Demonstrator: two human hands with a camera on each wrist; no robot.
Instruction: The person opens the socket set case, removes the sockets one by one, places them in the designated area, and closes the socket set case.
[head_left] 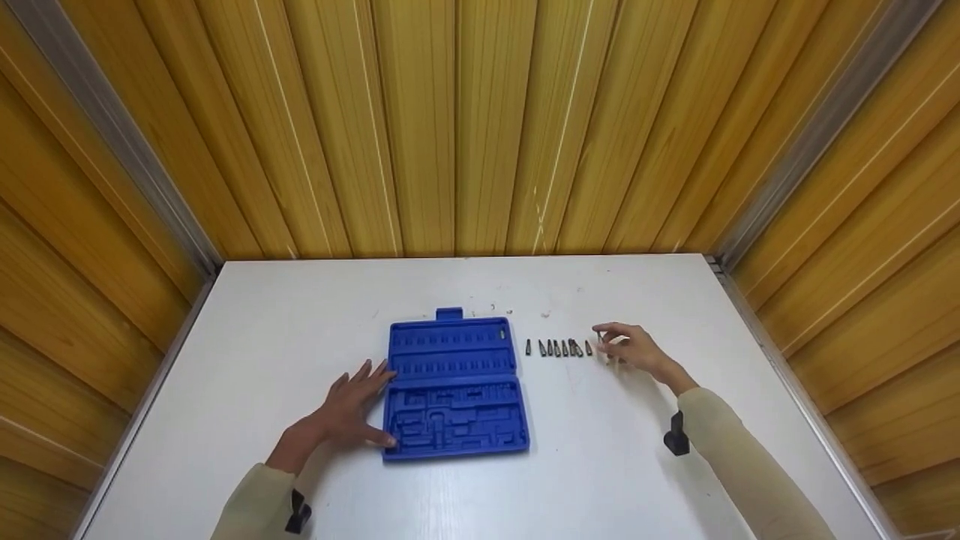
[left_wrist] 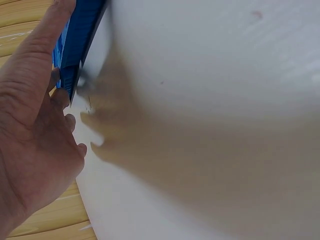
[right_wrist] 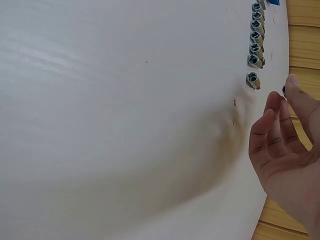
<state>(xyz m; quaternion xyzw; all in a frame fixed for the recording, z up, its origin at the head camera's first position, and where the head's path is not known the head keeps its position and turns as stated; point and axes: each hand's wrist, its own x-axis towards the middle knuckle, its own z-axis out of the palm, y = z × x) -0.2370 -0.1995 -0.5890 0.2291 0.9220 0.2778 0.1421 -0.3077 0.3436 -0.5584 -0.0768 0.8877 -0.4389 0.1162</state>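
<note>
A blue plastic tool case (head_left: 454, 380) lies unfolded flat on the white table, its moulded slots facing up. My left hand (head_left: 349, 409) is spread along its left side, the thumb at the near left corner and fingertips at the edge by the hinge. In the left wrist view the thumb and fingers reach along the case's side (left_wrist: 82, 32). Right of the case, several small metal socket bits (head_left: 557, 348) stand in a row. My right hand (head_left: 634, 349) pinches one more socket bit (head_left: 598, 336) between thumb and fingers, just past the row's right end; it is mostly hidden in the right wrist view.
One small piece (head_left: 502, 334) sits in the case lid's far right slot. A latch tab (head_left: 449, 313) sticks out at the far edge. The white table (head_left: 315, 307) meets yellow wood-look panels (head_left: 480, 150) at the back and sides. Small marks dot the tabletop.
</note>
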